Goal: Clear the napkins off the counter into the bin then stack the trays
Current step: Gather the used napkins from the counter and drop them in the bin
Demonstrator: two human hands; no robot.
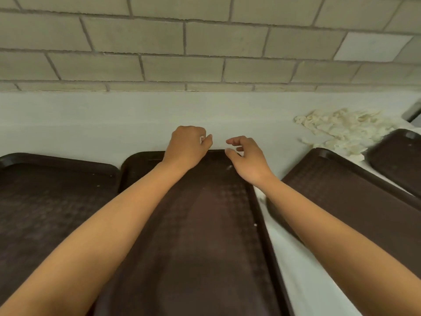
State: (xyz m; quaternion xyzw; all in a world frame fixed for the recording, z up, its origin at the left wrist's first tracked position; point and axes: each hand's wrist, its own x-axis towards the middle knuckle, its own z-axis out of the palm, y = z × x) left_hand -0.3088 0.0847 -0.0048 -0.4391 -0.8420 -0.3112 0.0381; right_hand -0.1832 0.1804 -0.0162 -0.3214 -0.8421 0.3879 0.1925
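— Pale table shows between 4 brown trays; what is nearest?

— The middle tray, running away from the body under both forearms. The left tray lies just beside it. The right tray sits askew, apart from it.

— And the hands?

— Both are at the middle tray's far rim. The left hand is curled, thumb and forefinger pinching a white scrap, probably a bit of napkin. The right hand hangs loosely curled, thumb apart, holding nothing.

— Where are the napkins?

— The napkin pile lies farther off to the right on the table, near the block wall, its edge touching the 4th tray. No bin is in view.

— So what makes this step go well?

— I judge the clearing unfinished. Gather the pile with both hands cupped from its outer edges inward, so loose shreds do not scatter under the trays. Bin it all, scrap included, before stacking anything.
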